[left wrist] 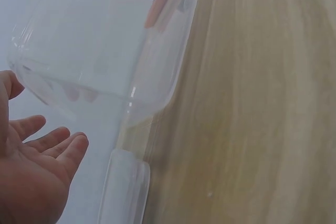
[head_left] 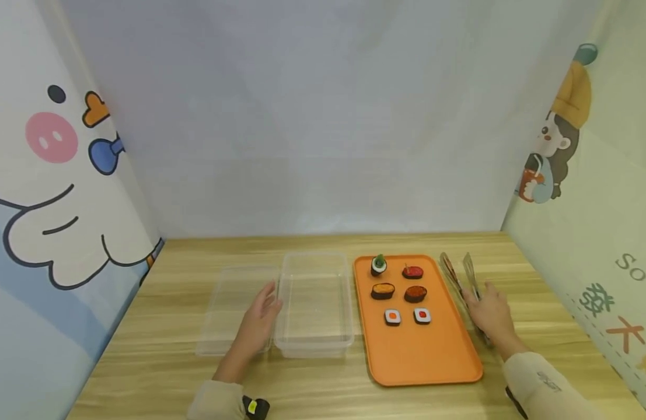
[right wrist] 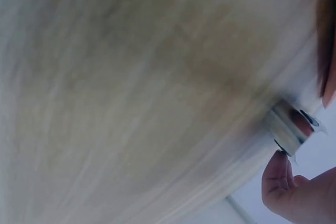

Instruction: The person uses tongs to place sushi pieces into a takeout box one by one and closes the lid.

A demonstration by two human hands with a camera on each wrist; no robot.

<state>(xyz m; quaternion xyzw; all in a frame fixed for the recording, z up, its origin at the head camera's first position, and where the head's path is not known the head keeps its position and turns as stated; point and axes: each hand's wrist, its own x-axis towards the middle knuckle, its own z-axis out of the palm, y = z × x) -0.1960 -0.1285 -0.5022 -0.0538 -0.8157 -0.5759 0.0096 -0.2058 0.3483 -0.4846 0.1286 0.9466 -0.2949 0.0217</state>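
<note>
My left hand [head_left: 261, 318] is beside the left wall of a clear plastic box [head_left: 314, 349], fingers spread and nothing in them. The left wrist view shows this hand [left wrist: 42, 166] palm up, its fingertips close to the box [left wrist: 105, 66]. At the far right, my right hand [head_left: 491, 315] reaches over metal tongs [head_left: 471, 274], thumb and fingers on either side of them. Their tips point away and stand apart. In the right wrist view, a fingertip of the right hand [right wrist: 294, 192] meets the shiny rear end of the tongs [right wrist: 287, 129].
An orange tray [head_left: 422, 359] lies between box and tongs, bearing several sushi pieces, among them an orange-topped one [head_left: 383, 290] and a white roll [head_left: 422, 315]. A flat clear lid [head_left: 223, 315] lies left of the box. Printed curtains surround the wooden table [head_left: 160, 350].
</note>
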